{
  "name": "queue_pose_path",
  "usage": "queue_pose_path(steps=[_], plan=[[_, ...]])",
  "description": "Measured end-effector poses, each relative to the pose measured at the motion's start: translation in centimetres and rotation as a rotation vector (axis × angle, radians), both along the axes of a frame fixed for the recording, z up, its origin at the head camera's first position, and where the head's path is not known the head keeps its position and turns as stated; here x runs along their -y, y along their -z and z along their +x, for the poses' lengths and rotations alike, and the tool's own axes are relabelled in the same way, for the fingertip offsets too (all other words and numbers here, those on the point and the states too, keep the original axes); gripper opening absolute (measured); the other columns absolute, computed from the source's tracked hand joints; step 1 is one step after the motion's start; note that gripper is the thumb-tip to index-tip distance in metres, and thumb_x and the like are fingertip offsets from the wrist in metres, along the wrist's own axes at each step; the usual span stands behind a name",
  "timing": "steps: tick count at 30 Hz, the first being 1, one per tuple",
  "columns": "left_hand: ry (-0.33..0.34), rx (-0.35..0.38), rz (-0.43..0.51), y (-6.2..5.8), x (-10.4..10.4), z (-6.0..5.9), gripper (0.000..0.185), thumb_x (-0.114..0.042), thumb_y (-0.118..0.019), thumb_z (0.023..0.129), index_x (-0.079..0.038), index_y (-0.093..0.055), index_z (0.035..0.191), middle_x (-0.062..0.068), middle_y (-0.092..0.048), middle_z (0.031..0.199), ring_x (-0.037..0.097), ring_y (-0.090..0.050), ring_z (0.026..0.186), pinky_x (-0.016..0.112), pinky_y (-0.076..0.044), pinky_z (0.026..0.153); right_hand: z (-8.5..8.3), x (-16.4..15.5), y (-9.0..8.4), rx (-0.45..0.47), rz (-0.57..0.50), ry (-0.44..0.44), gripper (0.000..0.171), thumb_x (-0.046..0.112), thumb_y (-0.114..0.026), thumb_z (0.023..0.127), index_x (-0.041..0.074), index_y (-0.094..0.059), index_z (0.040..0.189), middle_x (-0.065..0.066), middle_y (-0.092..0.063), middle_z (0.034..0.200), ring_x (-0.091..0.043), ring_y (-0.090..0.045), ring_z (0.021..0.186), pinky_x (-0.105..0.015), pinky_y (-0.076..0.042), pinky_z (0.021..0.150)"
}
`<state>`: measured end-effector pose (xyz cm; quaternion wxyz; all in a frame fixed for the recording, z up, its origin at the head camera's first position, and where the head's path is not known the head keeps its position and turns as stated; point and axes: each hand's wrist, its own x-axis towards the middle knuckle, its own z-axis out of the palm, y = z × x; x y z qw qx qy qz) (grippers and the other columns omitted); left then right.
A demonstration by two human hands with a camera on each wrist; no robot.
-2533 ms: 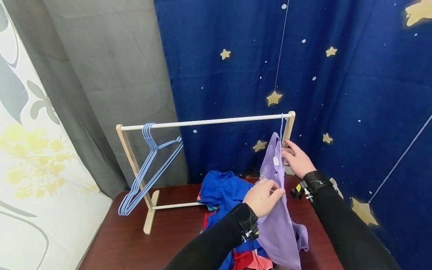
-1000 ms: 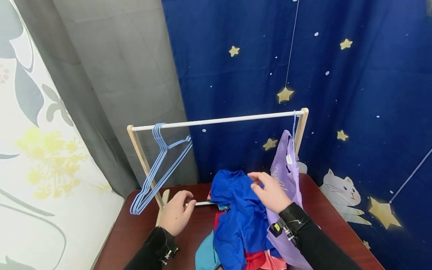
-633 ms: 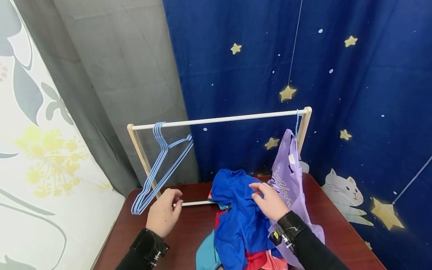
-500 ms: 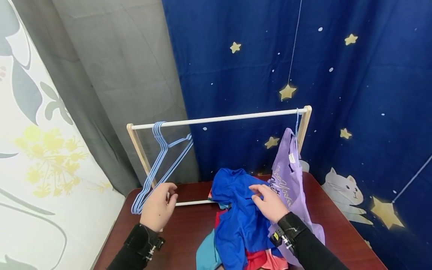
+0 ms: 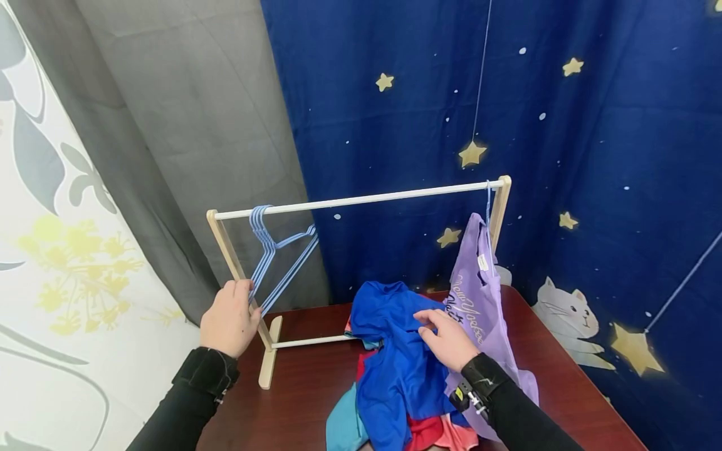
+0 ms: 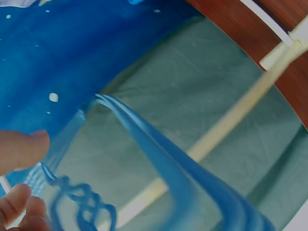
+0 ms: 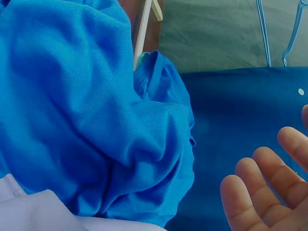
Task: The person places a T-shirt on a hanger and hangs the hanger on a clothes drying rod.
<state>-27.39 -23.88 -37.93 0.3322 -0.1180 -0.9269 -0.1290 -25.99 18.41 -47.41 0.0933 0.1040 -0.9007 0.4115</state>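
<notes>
Several light-blue clothes hangers (image 5: pixel 265 263) hang together at the left end of the rack's white rail. My left hand (image 5: pixel 228 319) is beside their near ends, partly covering them. In the left wrist view, its thumb (image 6: pixel 24 150) and fingers stay apart, near the hangers (image 6: pixel 183 168). My right hand (image 5: pixel 448 338) hovers over a crumpled blue garment (image 5: pixel 395 351), fingers loosely bent with nothing in them. In the right wrist view its fingertips (image 7: pixel 257 180) are apart from the blue cloth (image 7: pixel 96 110). A purple top (image 5: pixel 474 288) with lettering hangs at the right end, partly behind my right hand.
The rack (image 5: pixel 361 199) has wooden side posts and stands on a dark red-brown table (image 5: pixel 304 388). Teal (image 5: pixel 345 419), red (image 5: pixel 424 432) and pink cloth lies under the blue garment. A grey curtain and a blue starry curtain (image 5: pixel 406 138) hang behind.
Both hands have left the purple top, which now hangs from the rail. My left hand has moved left to the hangers; my right hand has come to hover over the blue garment.
</notes>
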Motion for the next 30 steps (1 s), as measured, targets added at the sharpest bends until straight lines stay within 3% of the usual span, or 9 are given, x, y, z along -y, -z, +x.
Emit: queue_pose_path(steps=[7,16,20,24,27,30], plan=[[-0.03,0.032,-0.042,0.2,0.6,-0.3,0.031,-0.005,-0.078,0.079,-0.004,-0.054,0.098,0.013,-0.053,0.084,0.035,-0.058,0.074,0.052,-0.049,0.051,0.6,-0.1,-0.2,0.024,-0.006,0.013,0.029,0.013,-0.061,0.101,0.008,-0.065,0.129,-0.006,-0.064,0.12,-0.025,-0.06,0.109,-0.048,-0.051,0.095],[-0.026,0.085,-0.045,-0.4,0.0,-0.2,0.016,-0.003,-0.066,0.083,-0.004,-0.056,0.096,0.012,-0.058,0.085,0.031,-0.059,0.069,0.051,-0.05,0.054,0.8,-0.3,-0.3,0.001,-0.001,0.017,0.024,0.011,-0.062,0.1,0.01,-0.067,0.124,-0.004,-0.064,0.115,-0.024,-0.061,0.105,-0.046,-0.053,0.092],[-0.013,0.164,0.004,-0.9,-0.6,0.4,0.024,-0.004,-0.067,0.084,-0.002,-0.06,0.106,0.015,-0.066,0.091,0.031,-0.064,0.073,0.053,-0.052,0.061,0.9,-0.3,-0.2,0.007,0.002,0.018,0.022,0.012,-0.061,0.101,0.011,-0.068,0.122,-0.006,-0.064,0.115,-0.024,-0.06,0.103,-0.047,-0.053,0.091],[0.028,0.278,0.074,-1.5,-1.2,1.0,0.035,-0.006,-0.065,0.088,0.001,-0.06,0.121,0.012,-0.065,0.088,0.027,-0.063,0.074,0.05,-0.051,0.065,0.8,-0.3,0.0,0.006,0.002,0.018,0.021,0.013,-0.061,0.101,0.012,-0.069,0.12,-0.005,-0.064,0.114,-0.023,-0.06,0.102,-0.047,-0.052,0.092],[0.067,0.35,0.143,-1.6,-1.5,1.1,0.036,-0.008,-0.064,0.09,0.002,-0.057,0.125,0.008,-0.061,0.086,0.023,-0.06,0.073,0.045,-0.049,0.066,0.6,-0.2,0.2,-0.005,0.001,0.019,0.018,0.012,-0.061,0.101,0.013,-0.07,0.117,-0.002,-0.064,0.112,-0.022,-0.06,0.101,-0.047,-0.052,0.092],[0.118,0.406,0.22,-1.4,-1.8,1.0,0.032,-0.006,-0.061,0.091,0.002,-0.051,0.121,0.011,-0.064,0.095,0.022,-0.061,0.075,0.042,-0.05,0.067,0.5,-0.2,0.3,-0.012,-0.004,0.012,0.017,0.012,-0.061,0.101,0.013,-0.071,0.114,0.0,-0.065,0.11,-0.022,-0.06,0.1,-0.047,-0.052,0.092]])
